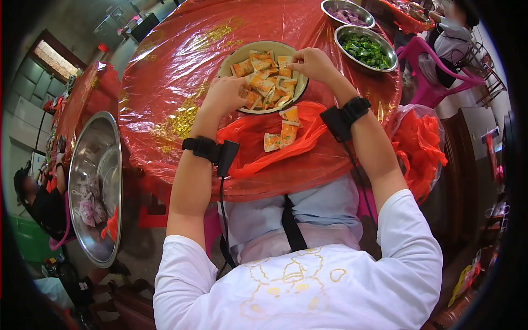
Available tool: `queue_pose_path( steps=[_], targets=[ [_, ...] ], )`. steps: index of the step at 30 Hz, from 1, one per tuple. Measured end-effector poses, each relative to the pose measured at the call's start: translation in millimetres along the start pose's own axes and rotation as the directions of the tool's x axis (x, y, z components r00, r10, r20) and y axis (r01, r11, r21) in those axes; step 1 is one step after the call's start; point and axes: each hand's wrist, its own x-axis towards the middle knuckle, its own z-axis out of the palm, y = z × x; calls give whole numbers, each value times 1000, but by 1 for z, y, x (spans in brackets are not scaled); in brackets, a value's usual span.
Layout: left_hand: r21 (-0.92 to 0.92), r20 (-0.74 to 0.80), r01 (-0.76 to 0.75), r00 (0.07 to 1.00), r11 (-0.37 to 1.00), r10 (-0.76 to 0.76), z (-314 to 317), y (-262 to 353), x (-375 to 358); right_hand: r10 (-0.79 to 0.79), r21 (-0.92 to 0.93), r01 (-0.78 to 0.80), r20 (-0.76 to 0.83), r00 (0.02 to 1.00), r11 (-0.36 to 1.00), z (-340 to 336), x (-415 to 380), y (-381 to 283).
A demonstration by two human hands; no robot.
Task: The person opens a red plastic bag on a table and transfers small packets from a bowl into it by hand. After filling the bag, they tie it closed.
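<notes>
Left grip palm-down, right grip curled

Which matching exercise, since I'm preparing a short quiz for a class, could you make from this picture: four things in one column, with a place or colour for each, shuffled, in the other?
Things
1. Left hand
2. Chopped greens
3. Large basin
4. Chair on the far right

Places and colours
A. Pink
B. At the left side of the bowl of packets
C. Off the table, on its left
D. In a metal dish on the table's right side

Right pairs: 1-B, 2-D, 3-C, 4-A
</notes>
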Motion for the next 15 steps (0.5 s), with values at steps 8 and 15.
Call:
queue_pose_path(
  steps=[8,15],
  targets=[
    [-140,-121,0,992,990,-17,-16,8,-7,-7,8,7,16,1000,1000,-2,0,-2],
    [-493,-340,-250,937,834,79,-54,44,-32,7,-38,-5,30,1000,999,-2,1,0]
  ],
)
